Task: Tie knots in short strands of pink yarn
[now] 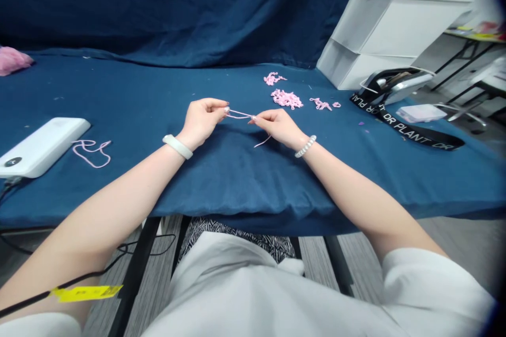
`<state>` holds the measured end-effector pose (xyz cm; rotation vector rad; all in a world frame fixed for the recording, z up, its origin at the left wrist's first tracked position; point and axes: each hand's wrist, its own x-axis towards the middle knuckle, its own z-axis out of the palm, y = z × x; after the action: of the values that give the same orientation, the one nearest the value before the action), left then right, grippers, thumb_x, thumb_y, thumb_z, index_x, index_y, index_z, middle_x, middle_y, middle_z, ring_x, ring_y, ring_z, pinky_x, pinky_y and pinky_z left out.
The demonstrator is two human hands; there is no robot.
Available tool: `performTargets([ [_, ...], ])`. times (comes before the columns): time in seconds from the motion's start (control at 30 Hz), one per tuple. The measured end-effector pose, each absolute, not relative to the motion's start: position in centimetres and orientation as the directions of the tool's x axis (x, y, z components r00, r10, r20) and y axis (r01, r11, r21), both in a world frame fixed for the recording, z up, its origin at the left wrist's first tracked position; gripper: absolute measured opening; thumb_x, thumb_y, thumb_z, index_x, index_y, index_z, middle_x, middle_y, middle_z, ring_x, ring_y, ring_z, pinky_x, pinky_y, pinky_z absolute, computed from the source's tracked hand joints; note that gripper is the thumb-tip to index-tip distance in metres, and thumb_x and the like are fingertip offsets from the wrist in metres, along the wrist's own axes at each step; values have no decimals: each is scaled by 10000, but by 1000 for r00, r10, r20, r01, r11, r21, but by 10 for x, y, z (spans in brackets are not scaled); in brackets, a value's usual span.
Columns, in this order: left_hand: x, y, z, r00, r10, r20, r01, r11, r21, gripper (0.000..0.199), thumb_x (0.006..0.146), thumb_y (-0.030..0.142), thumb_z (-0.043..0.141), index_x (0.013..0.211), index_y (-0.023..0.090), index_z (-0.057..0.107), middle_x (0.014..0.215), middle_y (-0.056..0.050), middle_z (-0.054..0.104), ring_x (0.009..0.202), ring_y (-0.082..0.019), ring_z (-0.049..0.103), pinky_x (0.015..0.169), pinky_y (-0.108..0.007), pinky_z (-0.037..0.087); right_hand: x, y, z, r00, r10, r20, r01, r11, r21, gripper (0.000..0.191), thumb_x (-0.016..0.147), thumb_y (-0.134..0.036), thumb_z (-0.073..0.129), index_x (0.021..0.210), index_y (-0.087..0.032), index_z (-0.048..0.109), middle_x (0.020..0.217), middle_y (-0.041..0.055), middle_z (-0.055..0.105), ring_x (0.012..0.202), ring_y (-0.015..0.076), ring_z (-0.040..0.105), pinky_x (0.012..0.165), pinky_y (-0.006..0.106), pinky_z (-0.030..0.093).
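The left hand [201,122] and right hand [280,125] pinch a thin pink cord [240,112] stretched between them above a blue-draped tabletop [158,89], with small pink looped pieces [286,99] at two o'clock from them, a black lettered strap [407,129] at three, and a white device [47,142] at nine.

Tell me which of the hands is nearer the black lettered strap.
Right. The right hand is left of the strap; the left hand is farther left.
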<state>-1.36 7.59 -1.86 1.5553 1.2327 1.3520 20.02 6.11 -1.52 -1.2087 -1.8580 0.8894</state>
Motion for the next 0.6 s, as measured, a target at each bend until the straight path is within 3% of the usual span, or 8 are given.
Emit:
performTargets([
  [0.1,-23,78,-17,177,876,449,512,-472,718,236,731,245,705,955,192,759,852,-64,713,803,-177,615,949,-354,443,211,68,-13,-227,939,259,412,334,-848,377,825,-460,605,840,-110,745,618,7,552,576,83,406,570,252,322],
  [0.17,-27,79,-17,323,824,465,581,-561,590,174,778,252,652,904,228,769,885,-67,710,865,-201,609,990,-356,400,216,71,-12,-203,947,249,399,312,-862,379,824,-476,603,828,-121,735,560,-10,490,539,81,379,535,252,298],
  [0.27,-31,79,-15,387,809,442,614,-584,531,155,811,262,607,810,240,761,840,-64,694,843,-209,594,978,-345,388,220,72,-9,-175,954,242,393,293,-872,344,815,-452,622,784,-123,718,511,-25,435,499,72,349,505,251,266],
  [0.37,-30,78,-8,315,833,454,609,-545,576,161,821,287,603,744,216,725,786,-49,681,780,-181,573,959,-326,399,225,75,-7,-122,960,254,401,281,-872,296,800,-405,647,762,-119,710,516,-22,453,494,66,339,499,249,253],
  [0.43,-28,76,-2,210,870,445,544,-483,687,253,853,335,573,677,185,677,742,-51,670,737,-157,568,918,-311,432,230,79,-7,-66,964,257,417,260,-871,268,787,-377,659,755,-116,708,551,-11,490,505,66,347,502,249,257],
  [0.53,-24,74,7,53,943,330,229,-333,915,376,875,457,543,648,163,600,730,-65,656,738,-140,603,818,-285,493,238,87,-12,-20,976,216,451,202,-869,261,771,-368,668,753,-110,706,586,0,522,519,71,362,510,254,277],
  [0.6,-23,71,13,28,974,226,-23,-225,974,410,849,536,562,667,168,565,768,-68,659,801,-150,636,794,-283,521,243,90,-16,-44,985,168,485,168,-858,280,770,-385,665,749,-109,703,570,-8,507,510,67,349,511,256,268],
])
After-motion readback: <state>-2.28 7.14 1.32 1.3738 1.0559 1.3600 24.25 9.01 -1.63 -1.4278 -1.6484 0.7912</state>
